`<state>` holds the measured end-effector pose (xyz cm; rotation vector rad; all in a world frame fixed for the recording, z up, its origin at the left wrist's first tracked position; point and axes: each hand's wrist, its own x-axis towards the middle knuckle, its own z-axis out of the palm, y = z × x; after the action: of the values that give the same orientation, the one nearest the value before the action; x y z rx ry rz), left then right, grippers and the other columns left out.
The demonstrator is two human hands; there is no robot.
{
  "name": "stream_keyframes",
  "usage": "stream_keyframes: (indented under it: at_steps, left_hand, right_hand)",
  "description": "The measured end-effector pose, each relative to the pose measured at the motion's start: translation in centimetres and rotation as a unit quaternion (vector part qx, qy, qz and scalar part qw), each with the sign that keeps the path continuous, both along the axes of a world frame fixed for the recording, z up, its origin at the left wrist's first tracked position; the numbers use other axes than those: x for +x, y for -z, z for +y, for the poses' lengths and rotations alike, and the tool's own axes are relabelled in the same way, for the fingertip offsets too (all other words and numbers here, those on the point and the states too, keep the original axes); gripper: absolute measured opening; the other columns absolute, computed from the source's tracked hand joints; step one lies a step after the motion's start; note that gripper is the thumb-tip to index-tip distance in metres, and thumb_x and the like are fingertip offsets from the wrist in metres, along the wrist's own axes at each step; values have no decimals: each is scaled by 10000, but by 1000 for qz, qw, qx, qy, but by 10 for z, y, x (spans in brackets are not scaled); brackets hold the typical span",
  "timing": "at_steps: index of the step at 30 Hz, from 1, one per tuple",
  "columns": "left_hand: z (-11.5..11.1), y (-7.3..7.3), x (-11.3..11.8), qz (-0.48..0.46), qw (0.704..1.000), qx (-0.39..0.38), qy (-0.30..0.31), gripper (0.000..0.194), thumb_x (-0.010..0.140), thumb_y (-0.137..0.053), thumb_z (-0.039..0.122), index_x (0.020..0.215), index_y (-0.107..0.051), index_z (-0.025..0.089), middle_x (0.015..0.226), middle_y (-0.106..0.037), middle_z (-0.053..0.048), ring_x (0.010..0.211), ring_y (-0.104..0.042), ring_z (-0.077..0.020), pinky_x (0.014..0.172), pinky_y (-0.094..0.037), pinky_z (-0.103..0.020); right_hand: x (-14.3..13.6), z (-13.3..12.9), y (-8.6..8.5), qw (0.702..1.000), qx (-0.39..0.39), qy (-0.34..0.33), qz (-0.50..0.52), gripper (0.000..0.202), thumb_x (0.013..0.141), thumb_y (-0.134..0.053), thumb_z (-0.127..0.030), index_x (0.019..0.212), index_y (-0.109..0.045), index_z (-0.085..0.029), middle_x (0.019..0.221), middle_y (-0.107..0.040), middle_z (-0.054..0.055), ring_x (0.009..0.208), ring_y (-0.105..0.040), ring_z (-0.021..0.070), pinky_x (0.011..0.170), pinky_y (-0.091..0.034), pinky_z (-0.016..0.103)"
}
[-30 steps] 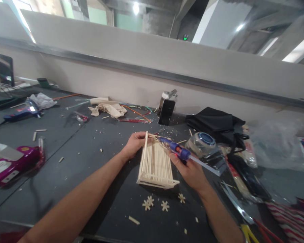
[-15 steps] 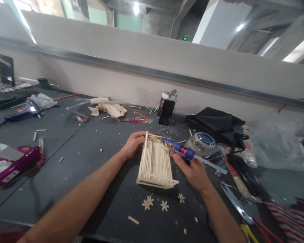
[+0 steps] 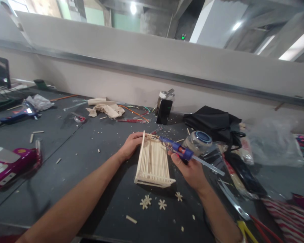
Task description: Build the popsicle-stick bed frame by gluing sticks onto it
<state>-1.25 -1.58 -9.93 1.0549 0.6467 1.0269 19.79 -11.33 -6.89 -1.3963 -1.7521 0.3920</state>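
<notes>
In the middle of the dark table stands a small frame built of pale wooden sticks, with a slatted floor and raised edges. My left hand grips its far left corner, the fingertips partly hidden behind it. A blue hot glue gun is in my right hand, its nozzle at the frame's far right corner and a clear glue stick poking out of its back. Several star-shaped stick pieces lie on the table just in front of the frame.
A lidded jar and a black bag stand beyond my right hand. Scissors lie at the right. A propped phone is at the back. Another glue gun and a magenta device are at the left.
The whole view has shifted slightly, so everything sits a little further left. Both hands, the frame and the glue gun keep nearly the same positions relative to each other.
</notes>
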Motion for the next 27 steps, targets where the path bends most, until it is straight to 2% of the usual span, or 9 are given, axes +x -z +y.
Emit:
stream_keyframes:
  at_steps: [8,16,18,22,24,27]
  left_hand:
    - [-1,-2,-2,-20,1000,-15,-1,252,618,-648,170,854,-731,138,776,-718,-47,688,-627,-171,695,-453,-262]
    - [-2,-8,-2,-16,1000,-4,1,307,584,-627,162,872,-732,140,801,-719,-43,690,-614,-160,698,-448,-252]
    - [-2,-8,-3,-19,1000,0,9,321,577,-619,150,878,-730,139,807,-720,-42,706,-617,-158,705,-448,-245]
    - [-1,-7,-4,-18,1000,1,8,342,578,-601,146,899,-718,122,835,-721,-60,746,-632,-174,717,-458,-251]
    - [-1,-6,-4,-14,1000,1,9,355,583,-599,159,917,-708,111,864,-721,-79,775,-642,-195,725,-466,-266]
    - [-2,-5,-3,-9,1000,1,6,358,596,-625,179,940,-698,107,884,-722,-89,774,-649,-198,733,-472,-276]
  right_hand:
    - [2,-5,-2,995,47,4,86,238,850,-563,-426,921,-673,-227,888,-724,40,848,-673,232,783,-534,376]
    - [6,-9,-7,984,86,68,139,296,867,-522,-448,943,-670,-203,895,-713,70,784,-665,232,715,-537,393]
    - [9,-16,-13,984,112,110,90,289,860,-536,-447,942,-664,-202,906,-707,80,816,-660,241,760,-525,404]
    - [27,-41,-18,971,128,157,-127,253,852,-552,-424,951,-619,-200,916,-667,98,883,-624,259,805,-493,403]
    - [40,-55,-12,959,117,147,-210,229,857,-546,-381,988,-583,-196,921,-646,101,892,-607,260,800,-487,397]
    - [60,-74,6,948,95,121,-280,231,817,-578,-295,1023,-549,-193,955,-631,103,924,-584,268,823,-476,406]
